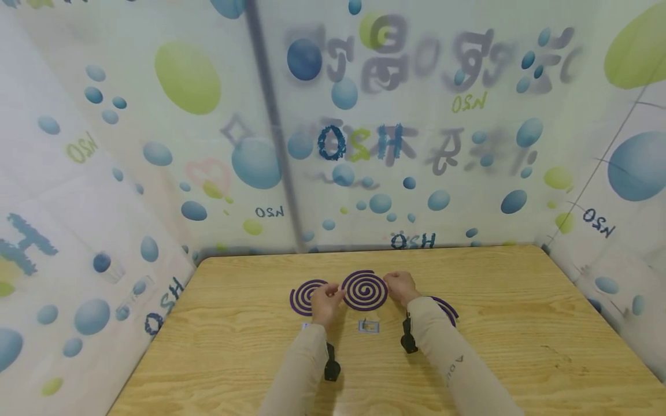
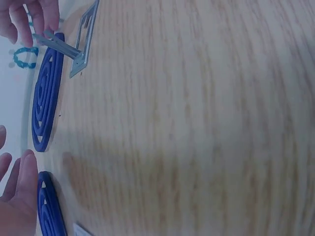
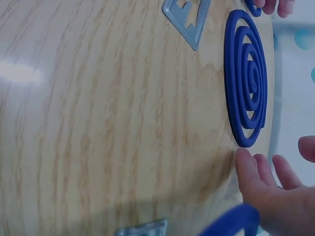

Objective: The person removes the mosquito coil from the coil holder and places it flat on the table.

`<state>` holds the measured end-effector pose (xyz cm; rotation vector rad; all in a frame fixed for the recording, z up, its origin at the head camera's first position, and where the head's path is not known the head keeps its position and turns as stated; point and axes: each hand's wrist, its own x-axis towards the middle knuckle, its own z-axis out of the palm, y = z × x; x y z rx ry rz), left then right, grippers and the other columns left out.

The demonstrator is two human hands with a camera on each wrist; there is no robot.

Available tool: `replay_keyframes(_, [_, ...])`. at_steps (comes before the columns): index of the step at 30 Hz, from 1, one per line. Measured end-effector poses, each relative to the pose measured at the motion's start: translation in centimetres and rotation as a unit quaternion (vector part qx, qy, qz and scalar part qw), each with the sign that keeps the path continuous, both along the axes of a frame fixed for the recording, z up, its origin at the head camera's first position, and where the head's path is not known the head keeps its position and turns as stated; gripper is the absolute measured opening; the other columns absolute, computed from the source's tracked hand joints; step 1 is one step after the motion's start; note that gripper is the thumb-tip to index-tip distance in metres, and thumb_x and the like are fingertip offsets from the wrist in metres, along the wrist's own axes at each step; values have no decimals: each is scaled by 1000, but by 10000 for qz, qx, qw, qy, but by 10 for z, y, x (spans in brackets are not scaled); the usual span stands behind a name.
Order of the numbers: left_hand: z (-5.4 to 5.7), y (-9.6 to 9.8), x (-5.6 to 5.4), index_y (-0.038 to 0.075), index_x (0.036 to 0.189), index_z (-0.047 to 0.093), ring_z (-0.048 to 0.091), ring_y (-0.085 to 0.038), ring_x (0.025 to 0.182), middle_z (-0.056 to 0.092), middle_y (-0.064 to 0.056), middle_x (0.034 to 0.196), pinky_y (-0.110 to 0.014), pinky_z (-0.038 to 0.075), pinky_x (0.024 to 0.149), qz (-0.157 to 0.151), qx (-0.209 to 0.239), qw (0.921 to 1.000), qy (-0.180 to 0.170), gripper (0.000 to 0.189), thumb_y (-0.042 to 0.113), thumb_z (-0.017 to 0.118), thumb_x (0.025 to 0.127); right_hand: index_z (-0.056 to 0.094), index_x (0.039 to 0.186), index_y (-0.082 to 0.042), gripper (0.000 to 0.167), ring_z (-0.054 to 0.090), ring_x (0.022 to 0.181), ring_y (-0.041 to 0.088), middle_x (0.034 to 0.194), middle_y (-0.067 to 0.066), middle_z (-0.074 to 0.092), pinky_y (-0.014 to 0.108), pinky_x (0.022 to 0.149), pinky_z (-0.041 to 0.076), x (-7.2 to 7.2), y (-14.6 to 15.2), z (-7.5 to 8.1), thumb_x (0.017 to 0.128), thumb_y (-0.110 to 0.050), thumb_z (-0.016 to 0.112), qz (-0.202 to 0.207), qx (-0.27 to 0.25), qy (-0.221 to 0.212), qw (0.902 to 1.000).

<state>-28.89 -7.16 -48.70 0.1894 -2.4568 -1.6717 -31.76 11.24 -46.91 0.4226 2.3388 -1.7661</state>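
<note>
A dark purple-blue mosquito coil (image 1: pixel 365 290) lies flat on the wooden table between the two hands. At its left edge, my left hand (image 1: pixel 326 304) has its fingertips right by the rim, fingers loosely extended. My right hand (image 1: pixel 400 287) is at the opposite edge; in the right wrist view its fingertips (image 3: pixel 243 155) meet the near end of the coil, with the thumb apart. A second coil (image 1: pixel 299 299) lies partly behind the left hand. The third coil (image 1: pixel 446 309) is mostly covered by the right sleeve.
A small metal coil stand (image 1: pixel 368 326) with a raised prong (image 2: pixel 61 47) lies just before the middle coil. Another metal stand (image 3: pixel 142 230) is near the right arm, and one more (image 1: pixel 305 327) shows beside the left wrist. Printed curtains (image 1: pixel 322 190) surround the table's back and sides.
</note>
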Motion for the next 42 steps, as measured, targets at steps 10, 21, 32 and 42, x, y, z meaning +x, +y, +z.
replay_keyframes(10, [9, -2, -4, -3, 107, 59, 56, -25, 90, 60, -14, 102, -34, 49, 77, -409, 200, 9989, 123, 30, 9, 64, 79, 35, 129, 7, 43, 40, 116, 38, 129, 26, 38, 41, 93, 40, -1, 10, 7, 93, -14, 43, 707, -616, 172, 9954])
replay_keyframes(21, [28, -3, 4, -4, 115, 54, 59, -25, 86, 57, -18, 108, -29, 52, 72, -777, 696, 9943, 220, 36, 9, 62, 82, 30, 133, 5, 49, 36, 119, 38, 133, 26, 34, 47, 98, 33, 10, 31, 19, 93, -20, 45, 1312, -756, 523, 9871])
replay_keyframes(32, [30, 14, 19, -1, 112, 56, 59, -29, 90, 57, -19, 109, -31, 51, 73, -1413, 492, 9874, 508, 35, 11, 64, 80, 28, 134, 2, 59, 34, 121, 36, 134, 24, 33, 47, 100, 29, 32, 73, 25, 90, -30, 50, 1669, -825, 871, 9787])
replay_keyframes(42, [48, 46, 43, -7, 109, 55, 60, -30, 80, 59, -21, 102, -25, 52, 65, -2040, 514, 9750, 718, 35, 5, 65, 79, 29, 134, 3, 61, 39, 118, 35, 133, 25, 35, 44, 98, 34, 51, 109, 25, 90, -36, 48, 1081, -685, 889, 9878])
